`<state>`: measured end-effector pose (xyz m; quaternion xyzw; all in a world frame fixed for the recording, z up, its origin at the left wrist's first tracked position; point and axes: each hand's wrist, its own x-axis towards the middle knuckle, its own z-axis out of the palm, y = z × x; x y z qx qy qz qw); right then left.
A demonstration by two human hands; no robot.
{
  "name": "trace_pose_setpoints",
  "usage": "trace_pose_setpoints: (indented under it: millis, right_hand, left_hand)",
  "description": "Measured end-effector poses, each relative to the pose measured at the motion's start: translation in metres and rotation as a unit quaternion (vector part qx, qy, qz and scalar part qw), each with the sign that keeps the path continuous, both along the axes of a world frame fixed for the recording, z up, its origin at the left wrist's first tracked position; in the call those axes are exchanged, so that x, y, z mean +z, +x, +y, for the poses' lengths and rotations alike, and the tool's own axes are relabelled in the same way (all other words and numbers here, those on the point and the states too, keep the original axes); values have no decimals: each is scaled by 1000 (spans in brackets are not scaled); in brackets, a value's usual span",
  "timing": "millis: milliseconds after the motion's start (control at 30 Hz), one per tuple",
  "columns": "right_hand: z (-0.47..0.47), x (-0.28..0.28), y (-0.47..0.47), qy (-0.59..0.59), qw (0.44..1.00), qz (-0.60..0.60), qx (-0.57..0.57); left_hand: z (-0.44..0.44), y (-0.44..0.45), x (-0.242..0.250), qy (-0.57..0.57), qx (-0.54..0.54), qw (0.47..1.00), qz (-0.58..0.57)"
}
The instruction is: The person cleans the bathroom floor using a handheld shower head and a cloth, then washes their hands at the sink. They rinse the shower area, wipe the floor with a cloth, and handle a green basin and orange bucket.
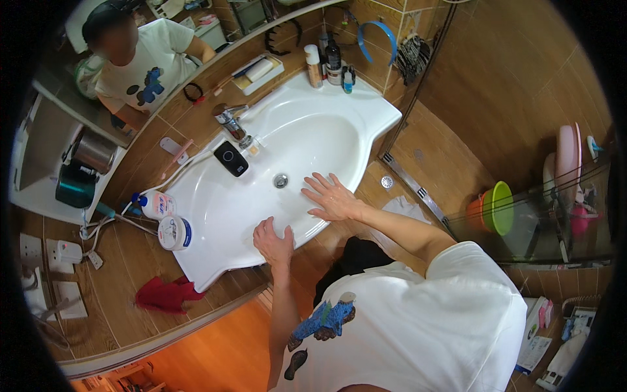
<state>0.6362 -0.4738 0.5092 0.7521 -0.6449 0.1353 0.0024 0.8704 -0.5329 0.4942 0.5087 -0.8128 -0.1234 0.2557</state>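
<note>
A white ceramic washbasin (325, 142) lies before me, with a metal drain (280, 181) at its bottom. Over the basin's right front side is my right hand (333, 198), fingers spread, wet-looking and holding nothing. My left hand (274, 242) is at the front left of the basin, its thumb apart from the fingers, and nothing in it. Whether either palm touches the ceramic, I cannot tell. Behind the drain stands a chrome faucet (230, 125). A black device with a round lens-like ring (231, 159) sits beside the faucet's base on the left.
On the basin's left end are a pump bottle (157, 203) and a round white jar (175, 232). Several bottles (333, 61) crowd the far right corner. A red cloth (166, 295) hangs at left. A glass shower partition (421, 88) and a green basin (500, 208) are at right.
</note>
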Motion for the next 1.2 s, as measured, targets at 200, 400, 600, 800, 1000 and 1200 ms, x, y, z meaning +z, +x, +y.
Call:
trace_pose_setpoints:
  millis: [200, 400, 600, 800, 1000, 1200]
  right_hand:
    - [5, -3, -8, -18, 998, -59, -32]
    - [9, -12, -10, -72, 984, -145, -78]
    - [9, -4, -27, -125, 849, -509, -63]
    - [69, -17, -62, -42, 544, -837, -49]
    - [261, -214, -139, 279, 676, -671, -125]
    - [394, -254, -139, 533, 669, -500, -134]
  left_hand:
    - [-4, -7, -3, -19, -16, 1000, -4]
    - [12, -44, 14, -15, -83, 995, 56]
    - [43, -115, -5, 94, -4, 983, 157]
    - [44, -117, -6, 29, 44, 999, 4]
    - [49, -149, -8, 7, 88, 995, -43]
    - [56, -142, 1, 6, 134, 986, -99]
